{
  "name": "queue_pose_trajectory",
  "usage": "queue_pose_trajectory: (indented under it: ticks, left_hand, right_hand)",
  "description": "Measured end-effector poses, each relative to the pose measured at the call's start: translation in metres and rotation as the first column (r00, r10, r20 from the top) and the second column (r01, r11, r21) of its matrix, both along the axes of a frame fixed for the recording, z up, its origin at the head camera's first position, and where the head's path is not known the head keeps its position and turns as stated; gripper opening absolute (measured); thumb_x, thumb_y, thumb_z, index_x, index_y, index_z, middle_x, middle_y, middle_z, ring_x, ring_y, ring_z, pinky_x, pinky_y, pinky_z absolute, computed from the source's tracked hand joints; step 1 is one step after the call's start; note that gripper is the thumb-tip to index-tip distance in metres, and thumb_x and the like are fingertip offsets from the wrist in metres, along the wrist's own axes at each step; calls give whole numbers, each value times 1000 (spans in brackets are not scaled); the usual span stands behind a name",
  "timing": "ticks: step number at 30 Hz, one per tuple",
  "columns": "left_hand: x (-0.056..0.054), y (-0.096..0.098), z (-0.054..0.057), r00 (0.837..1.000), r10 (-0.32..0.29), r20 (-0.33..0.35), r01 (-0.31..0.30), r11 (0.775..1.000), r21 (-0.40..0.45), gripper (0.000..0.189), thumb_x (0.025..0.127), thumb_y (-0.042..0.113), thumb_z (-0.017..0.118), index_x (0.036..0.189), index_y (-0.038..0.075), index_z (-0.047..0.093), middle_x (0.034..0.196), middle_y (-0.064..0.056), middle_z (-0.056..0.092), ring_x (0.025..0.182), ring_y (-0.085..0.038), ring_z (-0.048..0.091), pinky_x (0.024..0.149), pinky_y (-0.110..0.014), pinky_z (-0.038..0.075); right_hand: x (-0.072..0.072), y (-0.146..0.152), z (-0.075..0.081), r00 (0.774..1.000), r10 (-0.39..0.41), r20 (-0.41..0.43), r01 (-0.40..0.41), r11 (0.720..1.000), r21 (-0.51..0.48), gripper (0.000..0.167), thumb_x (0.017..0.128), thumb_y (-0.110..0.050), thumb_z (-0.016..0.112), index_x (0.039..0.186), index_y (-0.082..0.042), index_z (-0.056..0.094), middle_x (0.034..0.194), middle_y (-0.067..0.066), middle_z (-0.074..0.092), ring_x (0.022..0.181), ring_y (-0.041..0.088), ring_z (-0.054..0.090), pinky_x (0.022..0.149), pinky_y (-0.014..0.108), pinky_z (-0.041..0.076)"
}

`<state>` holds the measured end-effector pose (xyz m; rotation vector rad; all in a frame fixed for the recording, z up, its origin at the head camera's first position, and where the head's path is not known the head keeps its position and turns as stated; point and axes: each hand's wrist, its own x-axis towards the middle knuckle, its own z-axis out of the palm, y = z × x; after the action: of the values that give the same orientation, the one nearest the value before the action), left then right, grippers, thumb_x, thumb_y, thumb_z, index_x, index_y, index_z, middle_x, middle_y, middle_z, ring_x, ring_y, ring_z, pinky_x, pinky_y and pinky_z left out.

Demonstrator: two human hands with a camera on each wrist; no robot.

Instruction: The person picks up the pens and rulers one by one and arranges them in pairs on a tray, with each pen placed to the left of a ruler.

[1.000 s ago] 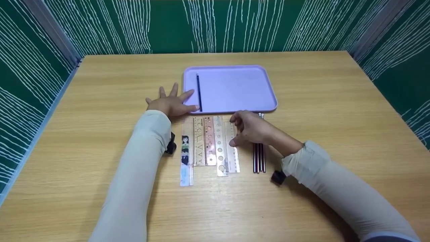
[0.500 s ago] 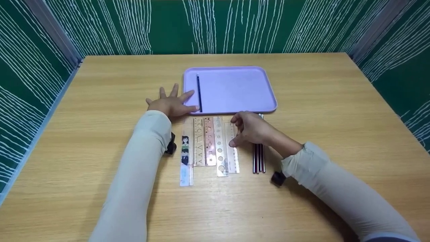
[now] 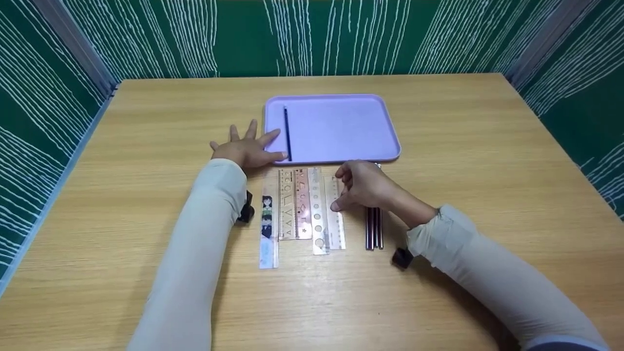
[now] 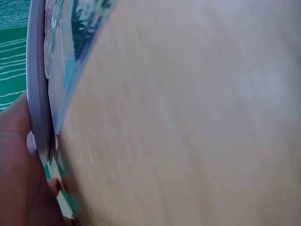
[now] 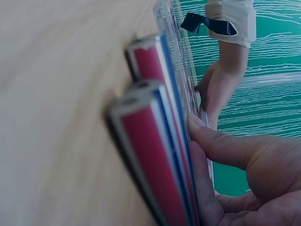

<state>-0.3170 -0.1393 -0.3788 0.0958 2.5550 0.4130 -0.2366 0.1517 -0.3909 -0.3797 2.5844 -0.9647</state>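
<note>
My left hand (image 3: 248, 150) lies with its fingers spread at the near left corner of a purple tray (image 3: 341, 126), thumb and forefinger over the rim. On the tray rests one dark pencil (image 3: 287, 134). Bent fingers and thumb of my right hand (image 3: 368, 185) touch the right side of a clear ruler (image 3: 336, 229), which lies flat. Several rulers lie side by side with it, among them a pink ruler (image 3: 303, 209) and one with cartoon figures (image 3: 267, 229). Beneath my right hand are several striped pencils (image 3: 374, 231), seen end-on as red-and-blue pencils (image 5: 150, 160) in the right wrist view.
A wooden table (image 3: 312, 302) carries everything. Green panels with white lines (image 3: 312, 39) stand along its back and sides. Small black wrist devices hang under both sleeves; the right one is the black device (image 3: 402, 258).
Both hands keep their places. Rulers, pencils and tray lie as before; only a very slight shift of the whole head view shows.
</note>
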Motion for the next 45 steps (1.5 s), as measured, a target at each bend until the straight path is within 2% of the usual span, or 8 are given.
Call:
queue_pose_trajectory:
  ticks: [7,12,18,22,29,34,40,45]
  left_hand:
    - [1,-3,-3,1000,5,17,-5,1000,0,87,84,87,45,155,61,1,169,5,-26,151,-43,-32,107,-83,-18]
    - [1,-3,-5,1000,13,9,-13,1000,2,87,84,87,46,155,62,3,170,5,-25,151,-42,-32,107,-83,-19]
    - [2,-4,-6,1000,10,8,-10,1000,5,87,85,86,46,156,61,3,170,5,-25,151,-42,-32,107,-83,-18]
    - [3,-3,-6,1000,-1,11,1,1000,13,87,85,86,46,156,61,3,170,4,-26,150,-43,-33,107,-84,-18]
    - [2,-2,-3,1000,11,10,-11,1000,19,86,85,86,46,155,62,3,169,6,-27,150,-41,-34,107,-82,-21]
    - [2,-2,-3,1000,0,1,0,1000,20,86,85,86,45,155,61,2,169,5,-27,150,-42,-34,106,-83,-21]
    - [1,-2,-1,1000,-4,-4,4,1000,17,86,85,86,45,156,61,2,169,4,-27,150,-43,-33,105,-83,-20]
    - [1,-2,0,1000,-2,-6,2,1000,22,86,85,86,45,156,61,3,169,4,-26,150,-43,-33,105,-83,-21]
  right_hand:
    - [-1,-2,-3,997,-11,73,15,999,-51,76,62,-17,99,122,-4,53,111,10,57,91,22,61,84,35,56]
    - [0,-3,-3,996,-14,87,23,995,-99,77,63,-14,98,121,-6,48,113,10,56,93,23,58,81,34,55]
    - [2,-4,-2,991,-23,132,49,980,-192,79,65,-5,95,125,-4,44,105,8,60,89,21,59,76,29,54]
    - [4,-4,0,989,-30,145,62,974,-220,80,68,-1,93,129,-4,42,101,8,63,87,19,62,73,27,56]
    - [4,-2,4,972,-59,229,136,931,-338,85,76,7,84,142,-8,34,115,16,53,86,27,67,74,43,65]
    - [2,-3,4,955,-89,284,201,896,-396,90,81,12,78,151,-12,27,125,17,47,91,33,72,75,46,65]
    - [-1,-2,4,923,-101,371,274,849,-452,68,89,12,68,147,-3,34,118,14,53,93,31,71,81,46,64]
    - [-2,2,3,916,-90,391,278,845,-456,47,99,4,58,141,0,37,116,20,57,84,31,73,79,47,64]
